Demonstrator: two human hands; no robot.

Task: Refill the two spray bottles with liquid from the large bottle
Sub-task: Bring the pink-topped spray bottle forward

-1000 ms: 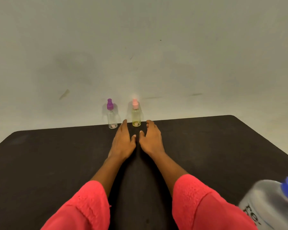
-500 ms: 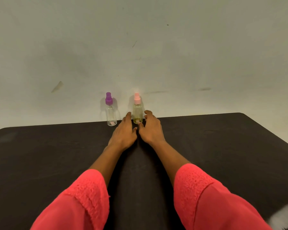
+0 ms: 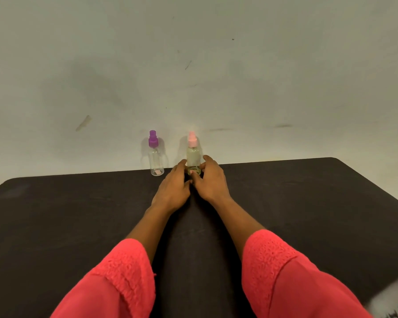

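Two small clear spray bottles stand at the far edge of the black table. The purple-capped bottle is on the left, untouched and nearly empty. The pink-capped bottle has a yellowish tint. My right hand wraps its lower part, thumb in front and fingers behind. My left hand lies beside it with fingertips against the bottle's left side. A blurred sliver of the large bottle shows at the bottom right corner.
A pale, scuffed wall rises directly behind the table's far edge. The table's rounded right corner is in view. Red sleeves cover both forearms low in the picture.
Both hands slid forward across the table and reached the pink-capped bottle, the right hand closing around its base. The large bottle has almost left the view at the lower right.
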